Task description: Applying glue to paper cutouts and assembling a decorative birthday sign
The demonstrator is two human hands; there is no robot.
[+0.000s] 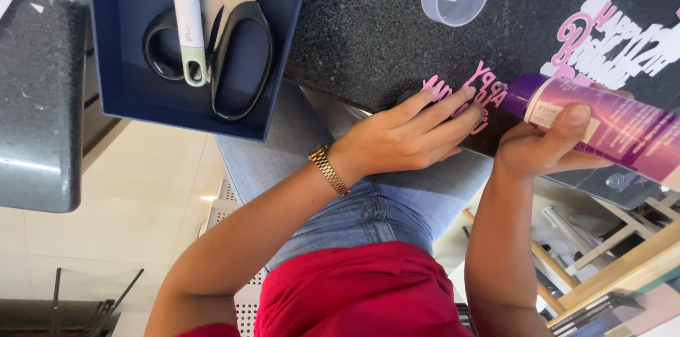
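A purple spray can (609, 128) lies tilted at the right, held in the right hand (545, 149), its printed label white and pink. On the dark desk (354, 32), pink cut-out lettering (471, 92) sits under the left hand (411, 135); a larger white-and-pink lettered sign (613, 36) lies beyond.

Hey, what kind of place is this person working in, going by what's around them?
Probably a home craft corner at a dark speckled stone counter: a navy box holding black-handled scissors, pink cut-out paper letters, and a purple glue tube in the right hand.
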